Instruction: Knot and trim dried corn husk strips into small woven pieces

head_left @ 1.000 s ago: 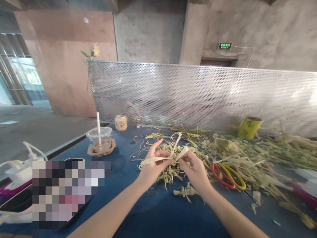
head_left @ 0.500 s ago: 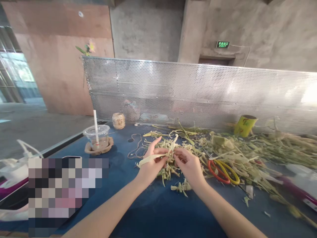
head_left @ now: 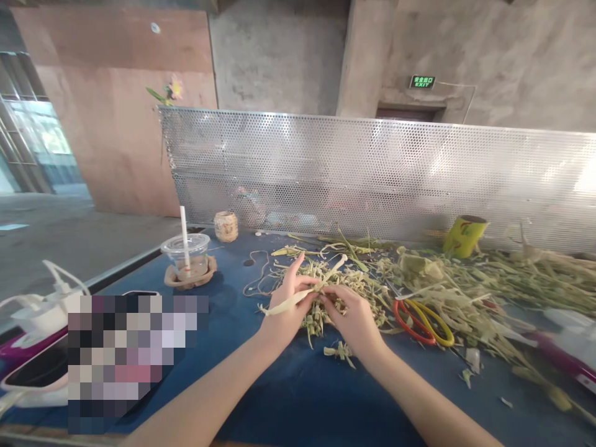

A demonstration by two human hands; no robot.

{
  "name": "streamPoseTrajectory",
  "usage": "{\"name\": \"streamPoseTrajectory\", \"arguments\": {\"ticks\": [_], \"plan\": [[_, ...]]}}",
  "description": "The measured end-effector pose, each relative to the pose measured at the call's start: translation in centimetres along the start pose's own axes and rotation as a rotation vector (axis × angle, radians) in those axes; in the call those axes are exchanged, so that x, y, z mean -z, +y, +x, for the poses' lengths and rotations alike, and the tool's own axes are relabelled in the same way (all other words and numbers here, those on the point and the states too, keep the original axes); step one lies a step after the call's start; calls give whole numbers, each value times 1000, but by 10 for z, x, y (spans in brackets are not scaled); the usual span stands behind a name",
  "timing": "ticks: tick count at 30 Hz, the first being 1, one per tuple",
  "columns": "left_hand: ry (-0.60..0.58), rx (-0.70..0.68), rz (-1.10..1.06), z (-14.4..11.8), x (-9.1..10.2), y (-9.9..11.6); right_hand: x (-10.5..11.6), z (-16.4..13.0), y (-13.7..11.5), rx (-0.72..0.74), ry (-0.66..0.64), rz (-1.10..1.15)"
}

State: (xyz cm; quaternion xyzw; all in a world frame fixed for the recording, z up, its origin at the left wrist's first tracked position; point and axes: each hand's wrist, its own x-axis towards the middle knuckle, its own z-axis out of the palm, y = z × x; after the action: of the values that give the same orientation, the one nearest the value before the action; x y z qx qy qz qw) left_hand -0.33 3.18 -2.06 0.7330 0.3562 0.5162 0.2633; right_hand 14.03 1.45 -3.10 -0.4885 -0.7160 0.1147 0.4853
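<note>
My left hand (head_left: 289,305) and my right hand (head_left: 352,320) meet above a blue table (head_left: 288,397), both pinching a pale dried leaf strip (head_left: 285,302). One end of the strip sticks out to the left of my left hand, the other rises toward the back. Beneath my hands lies a heap of cut leaf strips (head_left: 335,292). A small woven leaf piece (head_left: 341,352) rests on the table just in front of my right wrist.
Red-and-yellow scissors (head_left: 423,321) lie right of my hands among long green leaves (head_left: 503,292). A plastic cup with a straw (head_left: 187,257), a small jar (head_left: 226,226) and a yellow cup (head_left: 465,236) stand further back. A perforated metal screen (head_left: 372,174) closes the table's rear. A phone (head_left: 41,369) lies at left.
My hands have drawn closer together and lower onto the heap. The strip's loop between them has tightened, and its left end has dropped.
</note>
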Motion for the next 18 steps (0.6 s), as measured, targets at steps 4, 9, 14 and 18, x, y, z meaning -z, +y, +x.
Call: {"name": "streamPoseTrajectory", "arguments": {"ticks": [4,9,14,18], "plan": [[-11,-11,39,-2,-1,0,2,4,1,-72,13,143],[-89,73,-137,-2,-4,4,4,7,1,-259,-41,382],[-32,138,-325,1,-5,7,5,7,0,-330,-42,447],[-36,123,-306,0,-5,7,4,7,3,-330,-28,424]]}}
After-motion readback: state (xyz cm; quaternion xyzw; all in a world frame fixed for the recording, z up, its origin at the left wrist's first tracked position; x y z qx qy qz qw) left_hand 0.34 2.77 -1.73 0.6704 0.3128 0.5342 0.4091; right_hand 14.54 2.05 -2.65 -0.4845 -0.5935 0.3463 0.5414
